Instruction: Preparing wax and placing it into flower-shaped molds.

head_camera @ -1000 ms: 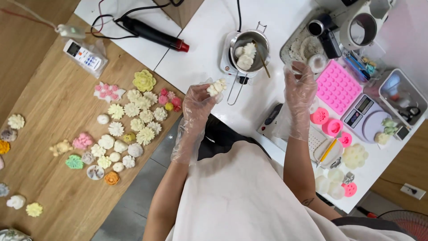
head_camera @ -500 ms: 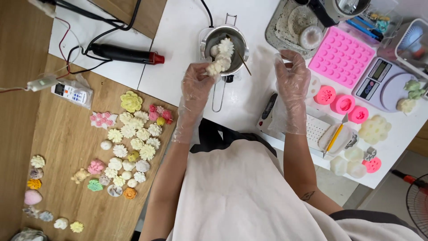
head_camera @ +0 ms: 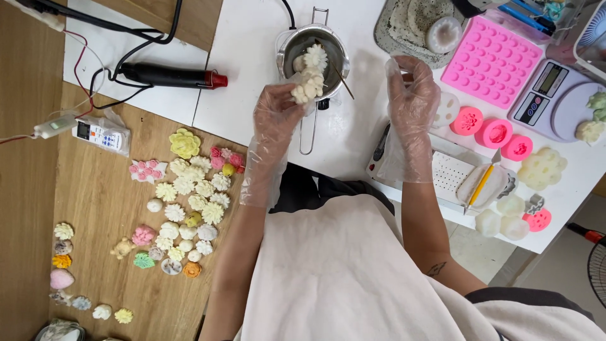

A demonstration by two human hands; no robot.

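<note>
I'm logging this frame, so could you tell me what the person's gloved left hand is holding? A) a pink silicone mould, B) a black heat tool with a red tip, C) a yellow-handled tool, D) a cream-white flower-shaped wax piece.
D: the left hand pinches a cream-white flower-shaped wax piece just beside the metal pot, while the right hand is empty.

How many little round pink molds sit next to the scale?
3: small round pink molds in a row below the scale, one left, one middle, one right.
</note>
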